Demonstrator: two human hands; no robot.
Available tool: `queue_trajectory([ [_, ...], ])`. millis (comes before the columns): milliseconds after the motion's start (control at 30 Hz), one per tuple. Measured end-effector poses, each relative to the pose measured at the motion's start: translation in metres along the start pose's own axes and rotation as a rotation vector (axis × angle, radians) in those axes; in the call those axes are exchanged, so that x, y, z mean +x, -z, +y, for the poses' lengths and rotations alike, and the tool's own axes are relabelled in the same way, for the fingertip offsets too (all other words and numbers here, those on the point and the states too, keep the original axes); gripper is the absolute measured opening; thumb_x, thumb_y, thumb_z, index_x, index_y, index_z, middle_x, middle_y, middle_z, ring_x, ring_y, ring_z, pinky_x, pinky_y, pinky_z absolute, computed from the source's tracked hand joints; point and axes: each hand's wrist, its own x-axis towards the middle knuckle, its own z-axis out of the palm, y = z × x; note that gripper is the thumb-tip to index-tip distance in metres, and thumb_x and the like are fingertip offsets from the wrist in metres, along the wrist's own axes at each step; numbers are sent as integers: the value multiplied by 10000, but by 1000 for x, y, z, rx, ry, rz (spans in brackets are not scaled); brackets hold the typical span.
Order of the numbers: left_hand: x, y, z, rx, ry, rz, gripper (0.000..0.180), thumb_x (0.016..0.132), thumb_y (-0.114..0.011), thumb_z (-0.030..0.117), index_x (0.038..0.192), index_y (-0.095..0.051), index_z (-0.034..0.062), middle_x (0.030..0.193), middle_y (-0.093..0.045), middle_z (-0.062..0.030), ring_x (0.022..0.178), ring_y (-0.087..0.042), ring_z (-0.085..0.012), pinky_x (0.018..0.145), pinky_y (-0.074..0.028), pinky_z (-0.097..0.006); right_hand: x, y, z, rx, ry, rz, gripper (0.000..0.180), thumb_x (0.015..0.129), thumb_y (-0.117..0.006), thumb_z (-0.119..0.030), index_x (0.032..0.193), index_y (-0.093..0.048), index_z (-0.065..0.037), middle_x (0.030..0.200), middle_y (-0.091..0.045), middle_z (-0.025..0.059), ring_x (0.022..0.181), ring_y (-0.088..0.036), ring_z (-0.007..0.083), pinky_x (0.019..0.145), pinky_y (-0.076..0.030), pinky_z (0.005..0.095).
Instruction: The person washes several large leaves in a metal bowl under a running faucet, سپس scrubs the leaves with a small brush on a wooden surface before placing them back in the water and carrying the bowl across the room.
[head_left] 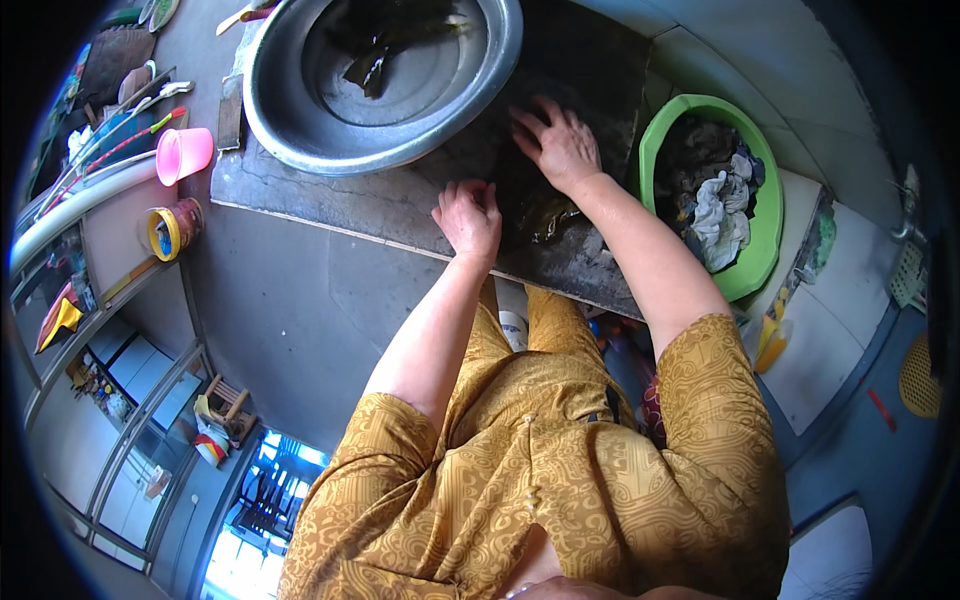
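My right hand is spread over the tabletop; my left hand is curled, pinching what I cannot tell. The dark glossy sheet lies right of the left hand, nearer the right, toward the tabletop's near edge, its long axis unclear against the dark surface

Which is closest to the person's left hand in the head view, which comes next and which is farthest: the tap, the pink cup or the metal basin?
1. Metal basin: just ahead and left of the left hand.
2. Pink cup: off to the left.
3. Tap: far right.
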Motion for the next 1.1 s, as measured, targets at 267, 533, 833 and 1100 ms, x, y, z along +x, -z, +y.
queue_trajectory([
  [267,1,3,-6,-23,30,-57,137,809,-716,242,861,-661,128,894,-611,-56,938,-575,-273,819,-395,-422,-13,-6,-8,-152,157,-123,405,910,-554,-467,1293,-589,-341,1384,-486,74,1067,-578,320,878,-489,432],
  [533,-1,43,34,-626,52,-216,162,944,-634,118,1001,-545,-4,743,-572,-89,631,-483,-106,592,-437,-252,3,-1,86,55,-241,191,432,918,-598,-420,1327,-523,-302,1411,-439,45,1162,-540,361,942,-480,450],
  [833,112,195,65,-686,-354,83,171,933,-588,-24,1053,-474,21,895,-627,-107,832,-601,-127,763,-479,-249,5,0,70,-95,-311,246,407,936,-593,-376,1329,-521,-297,1386,-447,47,1122,-574,327,889,-495,462],
  [1100,208,132,10,-211,-389,-626,362,925,-652,379,968,-678,21,848,-696,-163,786,-693,-306,723,-542,-382,8,5,68,-189,-381,233,431,934,-593,-380,1347,-500,-301,1399,-435,37,1102,-580,313,856,-496,452],
])
